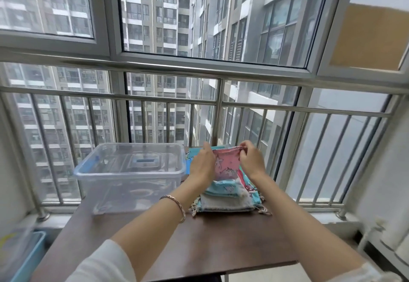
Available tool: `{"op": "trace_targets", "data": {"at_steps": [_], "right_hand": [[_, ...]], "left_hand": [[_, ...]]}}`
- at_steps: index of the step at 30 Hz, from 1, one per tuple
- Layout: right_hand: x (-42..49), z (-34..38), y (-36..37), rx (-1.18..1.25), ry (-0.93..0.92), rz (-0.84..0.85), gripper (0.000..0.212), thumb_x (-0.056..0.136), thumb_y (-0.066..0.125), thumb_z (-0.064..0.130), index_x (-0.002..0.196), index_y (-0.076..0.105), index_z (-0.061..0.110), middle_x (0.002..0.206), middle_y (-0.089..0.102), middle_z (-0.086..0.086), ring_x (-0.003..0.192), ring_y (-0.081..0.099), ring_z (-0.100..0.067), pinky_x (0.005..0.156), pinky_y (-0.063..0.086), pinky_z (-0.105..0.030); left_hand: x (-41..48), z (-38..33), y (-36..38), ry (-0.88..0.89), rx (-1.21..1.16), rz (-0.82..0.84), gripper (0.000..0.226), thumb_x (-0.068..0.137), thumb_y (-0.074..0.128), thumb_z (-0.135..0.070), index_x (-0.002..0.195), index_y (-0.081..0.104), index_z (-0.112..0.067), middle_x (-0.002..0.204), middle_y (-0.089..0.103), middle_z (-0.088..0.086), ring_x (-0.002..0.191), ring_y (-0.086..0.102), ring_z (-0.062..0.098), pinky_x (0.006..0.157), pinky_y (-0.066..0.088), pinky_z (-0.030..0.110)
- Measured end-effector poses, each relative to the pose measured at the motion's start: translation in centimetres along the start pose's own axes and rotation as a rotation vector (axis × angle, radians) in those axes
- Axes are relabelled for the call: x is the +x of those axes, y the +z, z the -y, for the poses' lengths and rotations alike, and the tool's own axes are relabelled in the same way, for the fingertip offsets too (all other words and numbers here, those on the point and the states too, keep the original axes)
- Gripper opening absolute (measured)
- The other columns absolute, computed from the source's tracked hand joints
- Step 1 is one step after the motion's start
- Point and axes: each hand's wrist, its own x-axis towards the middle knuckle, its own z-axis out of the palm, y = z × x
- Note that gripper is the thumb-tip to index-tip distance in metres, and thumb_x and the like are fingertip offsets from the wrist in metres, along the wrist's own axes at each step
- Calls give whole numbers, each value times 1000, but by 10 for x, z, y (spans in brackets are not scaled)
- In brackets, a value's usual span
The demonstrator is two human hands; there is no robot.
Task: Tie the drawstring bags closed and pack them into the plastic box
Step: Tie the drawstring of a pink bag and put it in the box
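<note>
1. Nearest, along the bottom edge: white sleeves [104, 261], pushed back from two bare forearms stretched forward over the table.
2. Round the left wrist, a thin woven bracelet [177, 204].
3. Under the arms, a dark brown table [199, 248]; off its near left corner and lower down, a blue bin [31, 257], blurred.
4. On the far right part of the table, a pile of drawstring bags [228, 202], lying flat in turquoise and pale prints, with knotted cord ends spilling out at both sides.
5. Above that pile, a pink bag [224, 164] with a unicorn print, held upright between both hands; contact between its lower edge and the pile not clear.
6. Left hand [202, 164] gripping the left edge of the pink bag, thumb pointing up, fingers hidden behind the cloth.
7. Right hand [252, 160] with curled fingers pinching the gathered top right corner, right at the cord channel.
8. Left of the bags, on the far left part of the table, a clear plastic box [130, 171], open at the top, just beside the pile and apart from both hands; a blue-marked rectangular shape visible through its walls, inside or beneath impossible to tell.
9. Beyond the table edge, a steel railing [219, 102] with upright bars.
10. Farthest, a grey-framed window [110, 54] and tall tower blocks [155, 16] outside.
</note>
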Motion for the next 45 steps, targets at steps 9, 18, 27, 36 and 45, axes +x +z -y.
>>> {"op": "trace_targets", "data": {"at_steps": [9,18,27,36,45], "right_hand": [[-5,43,-39,290,-100,41,18,96,50,4,103,66,10,83,68,-3,72,66,-13,69,58,-27],[-55,51,-32,301,-137,398,29,92,54,-4,114,69,9,88,73,0,64,65,-5,64,54,-18],[-68,38,-4,263,-90,439,15,91,65,17,87,75,8,69,71,-7,57,62,-11,62,55,-26],[-64,-1,8,927,416,357,24,92,48,4,72,62,1,82,63,-12,82,59,-23,81,48,-34],[-70,59,27,1849,642,592,23,95,57,23,107,67,6,107,69,-10,108,64,-22,100,48,-41]], "left_hand": [[-3,2,-53,-14,-499,-31,8,96,54,-19,97,52,-11,76,66,6,69,68,20,63,58,31],[-53,60,-109,72,-364,135,8,87,66,-8,92,73,-7,66,68,-1,58,64,4,58,51,19],[-75,102,-126,81,-97,162,15,91,61,-10,97,75,-8,80,71,3,62,64,2,71,57,30],[-86,131,-156,-145,-243,1,21,95,53,-8,80,67,-5,67,65,5,57,62,15,65,54,32],[-70,78,-135,-402,-1676,280,18,93,50,-17,94,65,-7,115,68,14,112,63,25,102,43,39]]}}
